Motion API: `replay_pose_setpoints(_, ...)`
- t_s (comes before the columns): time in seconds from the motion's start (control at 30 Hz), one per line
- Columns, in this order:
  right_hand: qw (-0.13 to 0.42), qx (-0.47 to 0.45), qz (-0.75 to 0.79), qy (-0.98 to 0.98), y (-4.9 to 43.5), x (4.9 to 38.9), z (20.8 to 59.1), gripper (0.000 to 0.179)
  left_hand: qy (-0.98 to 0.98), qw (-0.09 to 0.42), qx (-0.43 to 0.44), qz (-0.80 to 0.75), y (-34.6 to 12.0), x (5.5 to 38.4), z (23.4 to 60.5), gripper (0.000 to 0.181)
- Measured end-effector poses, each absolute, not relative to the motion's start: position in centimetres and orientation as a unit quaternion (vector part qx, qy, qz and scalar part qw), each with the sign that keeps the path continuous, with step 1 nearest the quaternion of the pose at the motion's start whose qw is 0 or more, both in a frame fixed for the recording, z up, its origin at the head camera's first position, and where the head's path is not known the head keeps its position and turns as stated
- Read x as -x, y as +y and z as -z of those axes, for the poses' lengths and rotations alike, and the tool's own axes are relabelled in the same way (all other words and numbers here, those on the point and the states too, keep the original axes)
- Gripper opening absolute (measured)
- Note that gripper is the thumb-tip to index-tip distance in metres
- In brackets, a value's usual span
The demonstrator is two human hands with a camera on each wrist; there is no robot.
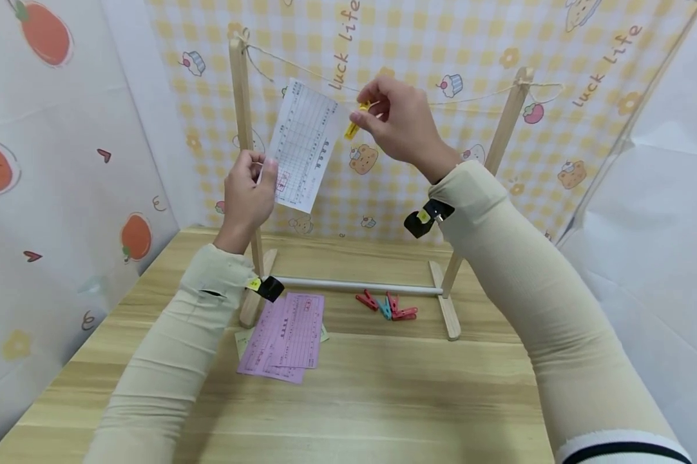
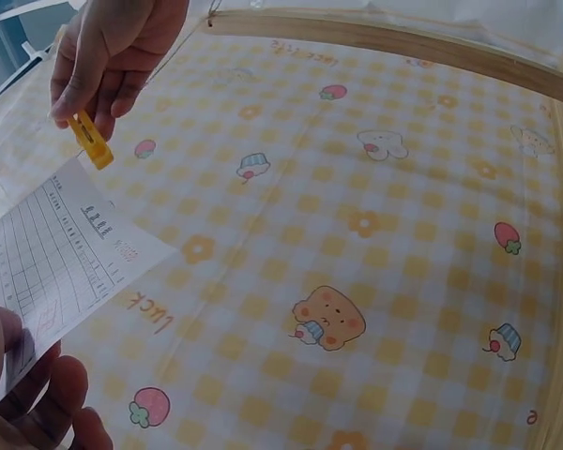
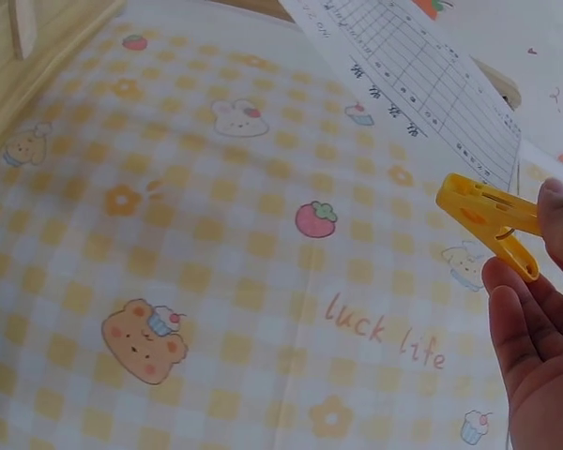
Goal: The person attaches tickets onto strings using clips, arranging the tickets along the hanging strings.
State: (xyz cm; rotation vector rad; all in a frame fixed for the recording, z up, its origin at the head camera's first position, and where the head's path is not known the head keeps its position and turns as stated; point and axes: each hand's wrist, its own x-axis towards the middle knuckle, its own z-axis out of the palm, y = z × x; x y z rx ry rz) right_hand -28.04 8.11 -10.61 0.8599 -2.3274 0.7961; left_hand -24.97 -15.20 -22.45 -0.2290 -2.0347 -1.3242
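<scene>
My left hand (image 1: 248, 193) pinches a white printed receipt sheet (image 1: 305, 145) by its lower left edge, holding it tilted before the string (image 1: 302, 67). In the left wrist view the sheet (image 2: 61, 253) sits between thumb and fingers. My right hand (image 1: 401, 122) holds a yellow clothespin (image 1: 354, 127) between thumb and fingers, just right of the sheet's upper corner. The right wrist view shows the clothespin (image 3: 488, 220) with thumb and fingers at its handle ends; its nose is near the sheet (image 3: 422, 84). The string runs between two wooden posts.
The left post (image 1: 241, 96) and right post (image 1: 507, 122) stand on wooden feet joined by a metal rod (image 1: 354, 285). Pink printed sheets (image 1: 299, 332) lie over a pale green one on the table (image 1: 383, 399). Red clothespins (image 1: 403, 314) and a blue one (image 1: 385, 308) lie below the rod.
</scene>
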Motion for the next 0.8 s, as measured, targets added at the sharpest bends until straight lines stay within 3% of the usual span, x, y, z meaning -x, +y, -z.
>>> replay_pose_setpoints(0.53,0.302,-0.297,-0.346,-0.837,6.3,28.3,7.3,0.027,-0.754,0.339,0.054,0.559,-14.8,25.6,21.4,0.018)
replay_pose_setpoints(0.8,0.295,-0.270,-0.420,-0.815,5.0,28.7,6.2,0.015,-0.733,0.335,0.041,0.591,-14.3,26.2,21.4,0.016)
